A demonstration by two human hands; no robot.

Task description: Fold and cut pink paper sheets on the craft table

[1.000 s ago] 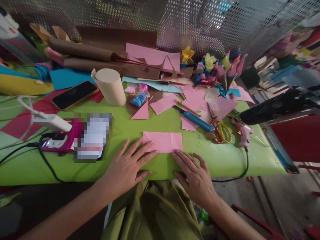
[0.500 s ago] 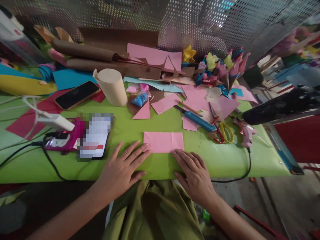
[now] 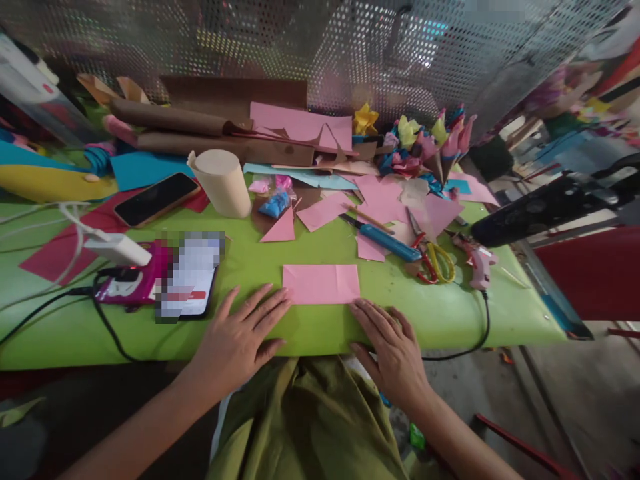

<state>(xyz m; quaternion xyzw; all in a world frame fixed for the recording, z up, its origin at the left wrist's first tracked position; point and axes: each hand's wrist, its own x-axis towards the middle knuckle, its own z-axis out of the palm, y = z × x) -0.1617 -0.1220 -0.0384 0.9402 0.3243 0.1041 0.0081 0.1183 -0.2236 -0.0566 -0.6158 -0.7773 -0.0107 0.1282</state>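
Note:
A folded pink paper rectangle (image 3: 321, 283) lies flat on the green table (image 3: 450, 313) near its front edge. My left hand (image 3: 237, 340) rests flat on the table just left of the paper, fingers spread, fingertips close to its lower left corner. My right hand (image 3: 393, 347) lies flat at the paper's lower right corner, fingers stretched out and apart. Neither hand holds anything.
Behind the paper lie pink paper scraps (image 3: 380, 200), a blue craft knife (image 3: 387, 240), scissors (image 3: 433, 257) and a pink glue gun (image 3: 477, 260) with its cord. A paper roll (image 3: 223, 180), two phones (image 3: 155, 199), a charger (image 3: 117, 248) and paper flowers (image 3: 425, 143) crowd the rest.
My left hand has slid back off the pink paper toward the table's front edge. The right hand and the paper have stayed in place.

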